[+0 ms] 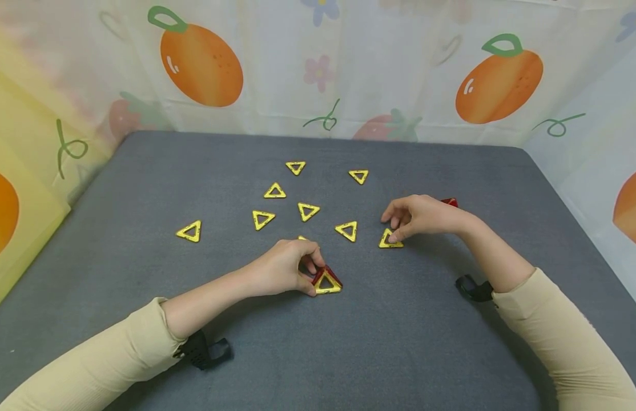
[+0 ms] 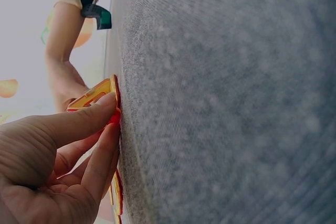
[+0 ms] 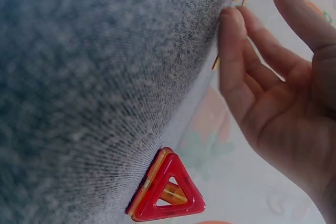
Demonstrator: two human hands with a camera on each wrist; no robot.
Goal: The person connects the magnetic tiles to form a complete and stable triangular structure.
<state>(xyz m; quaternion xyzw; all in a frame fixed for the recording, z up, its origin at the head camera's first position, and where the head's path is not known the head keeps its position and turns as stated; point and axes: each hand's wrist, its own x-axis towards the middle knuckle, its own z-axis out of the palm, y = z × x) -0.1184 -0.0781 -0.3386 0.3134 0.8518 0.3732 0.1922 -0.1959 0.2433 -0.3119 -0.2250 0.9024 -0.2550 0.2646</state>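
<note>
My left hand (image 1: 279, 268) pinches a small peaked piece of red and yellow triangular magnetic tiles (image 1: 328, 290) between thumb and fingers, low on the table. In the left wrist view the thumb lies over the yellow side of these joined tiles (image 2: 86, 99). My right hand (image 1: 426, 214) hovers with relaxed fingers over a single yellow triangular tile (image 1: 391, 245). Its thumb overlaps that tile in the head view, while thumb and fingers stand apart in the right wrist view. Beyond the right wrist stands another red and yellow triangle piece (image 3: 194, 203), mostly hidden by the hand in the head view.
Several loose yellow triangular tiles lie flat on the grey table (image 1: 400, 342), including one at the left (image 1: 197, 231) and one between the hands (image 1: 353, 233). Another tile (image 1: 302, 237) peeks out behind my left hand. A fruit-print curtain (image 1: 277, 74) closes off the back.
</note>
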